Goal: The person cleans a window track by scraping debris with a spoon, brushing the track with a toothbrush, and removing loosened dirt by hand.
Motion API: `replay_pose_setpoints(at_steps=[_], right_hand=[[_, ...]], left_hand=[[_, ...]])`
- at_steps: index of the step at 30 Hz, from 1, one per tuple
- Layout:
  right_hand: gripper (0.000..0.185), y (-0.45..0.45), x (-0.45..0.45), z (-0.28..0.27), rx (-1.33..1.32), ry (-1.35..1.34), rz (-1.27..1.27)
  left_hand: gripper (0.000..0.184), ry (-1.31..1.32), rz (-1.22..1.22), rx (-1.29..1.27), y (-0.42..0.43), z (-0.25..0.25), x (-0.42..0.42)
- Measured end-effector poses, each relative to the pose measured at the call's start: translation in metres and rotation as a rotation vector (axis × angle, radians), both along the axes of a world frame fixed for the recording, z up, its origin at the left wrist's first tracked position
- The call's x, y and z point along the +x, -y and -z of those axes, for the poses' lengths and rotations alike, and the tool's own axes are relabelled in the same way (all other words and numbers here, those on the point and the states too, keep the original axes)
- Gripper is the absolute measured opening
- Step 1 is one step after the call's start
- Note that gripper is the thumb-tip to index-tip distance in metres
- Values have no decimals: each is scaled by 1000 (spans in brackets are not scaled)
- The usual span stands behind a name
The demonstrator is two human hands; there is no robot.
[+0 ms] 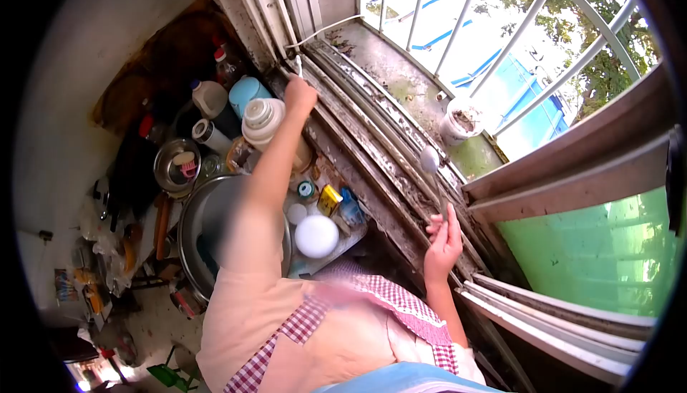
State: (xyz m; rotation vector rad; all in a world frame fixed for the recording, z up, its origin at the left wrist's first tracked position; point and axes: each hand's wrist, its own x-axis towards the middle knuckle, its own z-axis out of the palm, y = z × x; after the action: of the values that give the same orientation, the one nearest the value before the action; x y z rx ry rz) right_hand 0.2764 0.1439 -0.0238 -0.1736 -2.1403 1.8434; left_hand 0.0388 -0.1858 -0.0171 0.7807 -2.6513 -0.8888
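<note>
My left hand point(300, 97) reaches to the far corner of a dirty window track point(379, 132). Its fingers are closed around a slim white object point(298, 67), whose kind I cannot make out. On the right, my right hand point(443, 244) pinches the handle of a metal spoon point(429, 159). The spoon's bowl points up and away, over the window track. Below my left forearm stands a large pale bottle or flask point(262, 117) with a white cap. The forearm hides part of a big metal basin point(189, 225).
A white pot point(460, 121) stands on the outer sill by the window bars point(461, 17). A white cable point(329, 26) crosses the frame corner. A white round lid point(316, 236), a yellow box point(330, 199), a blue container point(248, 92) and a steel bowl point(172, 178) crowd the left side.
</note>
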Motion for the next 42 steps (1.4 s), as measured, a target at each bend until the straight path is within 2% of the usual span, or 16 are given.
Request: replay_pose_setpoints(at_steps=[1,6,10,13,15,18,20,23,25,28,29,31,34,37,41,42], right_hand=[[36,-4,3,2,4,13,5],[35,-19,20,5,119,77,21],[33,-18,26,2,91,135,34],[34,-16,26,4,77,143,36],[33,-15,26,2,78,163,37],[32,-15,24,0,91,157,30],[32,-15,25,3,95,155,30],[32,-16,25,1,97,156,33],[32,-14,24,0,73,163,42],[33,-15,19,2,14,149,31],[33,-15,16,1,-2,139,16],[33,-15,13,-1,-29,132,-1],[32,-17,8,-5,14,97,-29],[31,-19,12,-11,34,71,-6],[31,-23,25,-13,25,94,41],[32,-23,26,-10,-6,91,48]], left_hand=[[25,16,1,-109,11,-1,-14],[31,297,-181,57,48,19,-72],[21,216,-56,-224,61,23,-83],[19,375,11,-414,68,25,-98],[16,365,-3,-615,69,38,-109],[16,436,149,-736,71,42,-120],[19,502,230,-757,66,29,-119],[21,292,229,-786,54,47,-109],[18,323,337,-771,26,33,-80],[19,272,541,-977,-5,33,-21],[20,358,491,-904,-18,29,-3],[24,263,435,-963,-12,30,5],[10,220,360,-912,23,11,-38],[16,450,269,-822,46,13,-84],[12,412,474,-848,22,12,-59],[11,312,528,-892,16,27,-42]])
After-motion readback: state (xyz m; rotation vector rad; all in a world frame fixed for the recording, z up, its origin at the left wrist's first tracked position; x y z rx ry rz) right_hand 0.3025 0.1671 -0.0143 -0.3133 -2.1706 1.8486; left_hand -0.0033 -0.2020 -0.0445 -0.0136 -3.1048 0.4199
